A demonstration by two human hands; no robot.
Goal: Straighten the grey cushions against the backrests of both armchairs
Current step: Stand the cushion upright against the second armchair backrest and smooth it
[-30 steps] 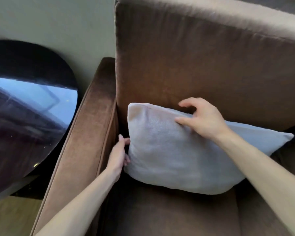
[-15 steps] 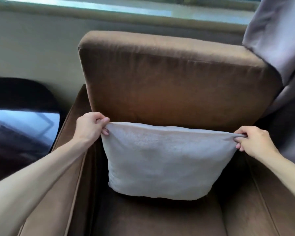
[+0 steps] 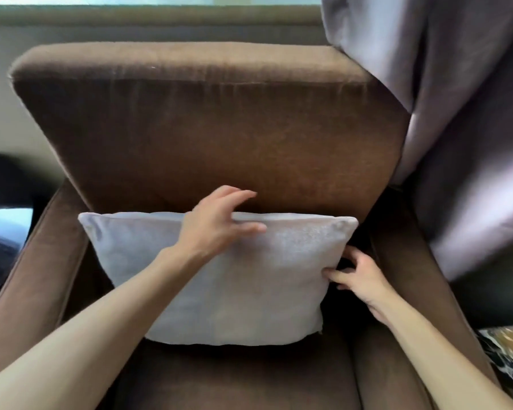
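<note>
A light grey cushion (image 3: 267, 291) stands upright on the seat of a brown armchair, leaning on its backrest (image 3: 208, 125). My left hand (image 3: 216, 223) lies over the middle of the cushion's top edge, fingers spread, the thumb on its front face. My right hand (image 3: 359, 276) touches the cushion's right side edge with the fingertips, in the gap beside the right armrest (image 3: 409, 276). Neither hand grips the cushion. Only this one armchair is in view.
A purple-grey curtain (image 3: 462, 119) hangs at the right, over the backrest's corner. A dark glossy round table (image 3: 3, 232) sits left of the left armrest (image 3: 39, 261). A patterned dark object (image 3: 507, 356) shows at the lower right. A window sill runs behind the chair.
Both hands let go of the cushion's top corners. My left hand moved to the middle of the top edge and my right hand dropped to the right side edge. The cushion now stands squarer.
</note>
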